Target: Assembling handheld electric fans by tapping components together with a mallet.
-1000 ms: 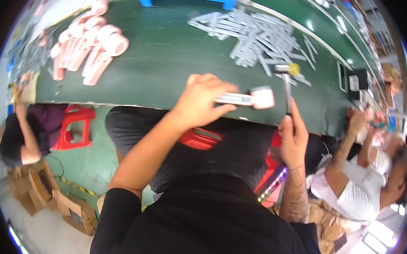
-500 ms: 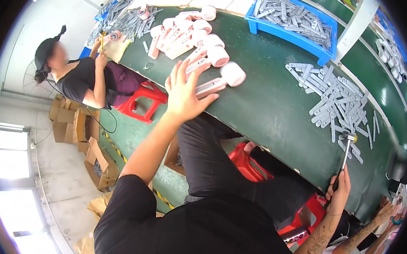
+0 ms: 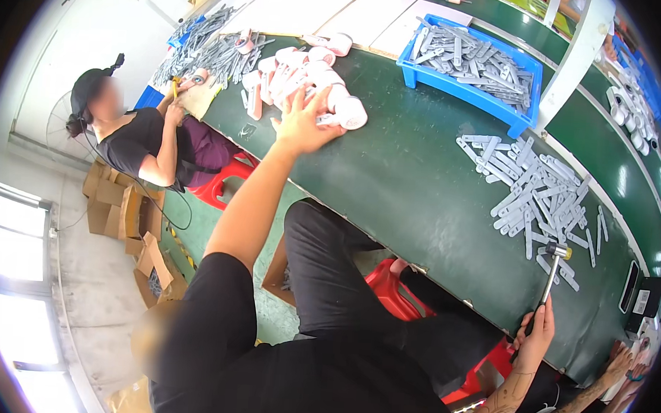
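A: In the head view, how are the hands placed?

B: The left hand point(image 3: 303, 129) is seen at 11 o'clock from the centre, with its fingers spread wide over the nearest pink hair dryer point(image 3: 350, 112). That handle is partly covered, so whether it is gripped cannot be told.

A: And the right hand?

B: The right hand point(image 3: 537, 328) is found at 4 o'clock, closed around the black handle of a hammer point(image 3: 550, 278). The hammer's yellow-tipped head is held at 3 o'clock, by the lower edge of a pile of flat grey strips point(image 3: 540, 191).

A: Where are the other dryers?

B: They are heaped between 11 and 12 o'clock on the green worktop point(image 3: 392, 172), just beyond the left hand. Between 1 and 2 o'clock, more grey strips are held in a blue tray point(image 3: 463, 97).
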`<state>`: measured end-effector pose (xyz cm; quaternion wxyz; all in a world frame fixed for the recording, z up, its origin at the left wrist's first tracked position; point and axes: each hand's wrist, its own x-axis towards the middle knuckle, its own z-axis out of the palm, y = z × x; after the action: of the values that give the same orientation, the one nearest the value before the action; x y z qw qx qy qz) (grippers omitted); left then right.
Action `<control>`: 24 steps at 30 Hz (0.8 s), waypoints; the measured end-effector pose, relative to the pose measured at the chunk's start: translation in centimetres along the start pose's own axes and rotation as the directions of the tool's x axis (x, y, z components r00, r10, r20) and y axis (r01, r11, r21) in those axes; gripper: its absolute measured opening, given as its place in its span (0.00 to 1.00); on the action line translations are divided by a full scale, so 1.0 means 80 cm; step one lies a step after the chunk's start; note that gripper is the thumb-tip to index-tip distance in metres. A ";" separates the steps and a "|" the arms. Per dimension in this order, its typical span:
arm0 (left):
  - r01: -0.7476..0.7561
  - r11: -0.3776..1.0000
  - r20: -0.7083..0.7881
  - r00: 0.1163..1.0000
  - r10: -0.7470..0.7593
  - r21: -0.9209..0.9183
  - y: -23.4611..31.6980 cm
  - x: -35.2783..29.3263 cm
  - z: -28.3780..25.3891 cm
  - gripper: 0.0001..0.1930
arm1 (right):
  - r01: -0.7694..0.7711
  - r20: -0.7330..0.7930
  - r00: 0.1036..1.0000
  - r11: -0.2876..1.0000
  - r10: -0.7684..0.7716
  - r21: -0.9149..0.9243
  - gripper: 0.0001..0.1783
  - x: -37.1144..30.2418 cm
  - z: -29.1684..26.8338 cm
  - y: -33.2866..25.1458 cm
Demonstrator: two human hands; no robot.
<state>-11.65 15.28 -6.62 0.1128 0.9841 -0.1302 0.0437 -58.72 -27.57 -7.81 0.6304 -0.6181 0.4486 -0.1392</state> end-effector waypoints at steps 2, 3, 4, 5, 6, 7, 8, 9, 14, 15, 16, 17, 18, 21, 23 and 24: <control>-0.101 0.995 -0.133 0.986 0.101 0.005 -0.052 0.032 0.021 0.59 | 0.004 0.019 1.000 1.000 -0.004 0.001 0.29 0.004 0.002 -0.004; -0.080 0.994 -0.121 0.989 0.088 0.072 -0.050 0.038 0.012 0.59 | -0.011 0.031 0.999 1.000 0.011 -0.002 0.29 0.003 0.003 -0.007; -0.044 0.998 -0.093 0.994 0.049 0.053 -0.062 0.051 0.014 0.60 | -0.025 0.044 0.999 1.000 0.025 -0.005 0.28 0.002 0.004 -0.009; -0.002 0.999 -0.073 0.997 0.005 0.043 -0.084 0.067 0.013 0.60 | -0.014 0.055 0.998 1.000 0.014 0.001 0.28 0.005 0.008 -0.011; 0.070 0.994 -0.081 0.995 -0.063 0.080 -0.089 0.078 0.009 0.62 | -0.026 0.056 0.998 1.000 0.027 -0.003 0.28 0.006 0.011 -0.010; 0.075 0.994 -0.094 0.993 -0.067 0.080 -0.096 0.081 0.007 0.62 | -0.039 0.062 0.997 0.999 0.039 -0.008 0.29 0.007 0.014 -0.011; 0.143 0.989 -0.138 0.981 -0.137 0.038 -0.075 0.086 0.007 0.62 | -0.040 0.032 0.999 0.999 0.041 -0.010 0.29 0.001 0.013 -0.011; 0.223 0.975 -0.190 0.957 -0.219 -0.001 -0.065 0.083 0.001 0.63 | -0.030 0.029 0.999 1.000 0.031 -0.005 0.29 0.002 0.011 -0.007; -0.193 0.928 -0.533 0.846 -0.008 -0.320 0.051 0.006 0.054 0.50 | 0.114 0.010 0.993 0.992 -0.114 -0.045 0.28 0.001 -0.003 0.010; -0.380 0.827 -0.511 0.849 0.134 -0.415 0.091 -0.021 0.060 0.40 | 0.173 -0.004 0.985 0.977 -0.175 -0.128 0.28 -0.005 -0.017 0.026; -0.434 0.792 -0.491 0.848 0.200 -0.428 0.136 -0.052 0.057 0.31 | 0.402 -0.096 0.888 0.861 -0.449 -0.312 0.27 0.000 -0.020 0.048; -0.465 0.768 -0.473 0.847 0.241 -0.441 0.156 -0.080 0.057 0.28 | 0.311 -0.169 0.914 0.904 -0.369 -0.292 0.25 -0.025 0.020 0.005; -0.505 0.740 -0.484 0.831 0.276 -0.445 0.170 -0.101 0.064 0.26 | 0.202 -0.157 0.949 0.911 -0.272 -0.360 0.23 -0.033 0.023 -0.011; -0.594 0.762 -0.448 0.772 0.451 -0.257 0.176 -0.128 0.059 0.13 | 0.318 -0.136 0.919 0.900 -0.369 -0.298 0.15 -0.026 0.044 0.008; -0.581 0.753 -0.419 0.794 0.440 -0.310 0.171 -0.123 0.062 0.10 | 0.344 -0.150 0.900 0.880 -0.408 -0.328 0.12 -0.025 0.047 0.015; -0.524 0.756 -0.348 0.845 0.406 -0.392 0.161 -0.117 0.074 0.10 | 0.368 -0.162 0.893 0.889 -0.419 -0.271 0.12 -0.028 0.049 0.017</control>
<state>-23.78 4.08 -10.73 0.3495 0.8489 -0.3641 0.1566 -57.63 -23.08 -8.82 0.4593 -0.7472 0.3920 -0.2775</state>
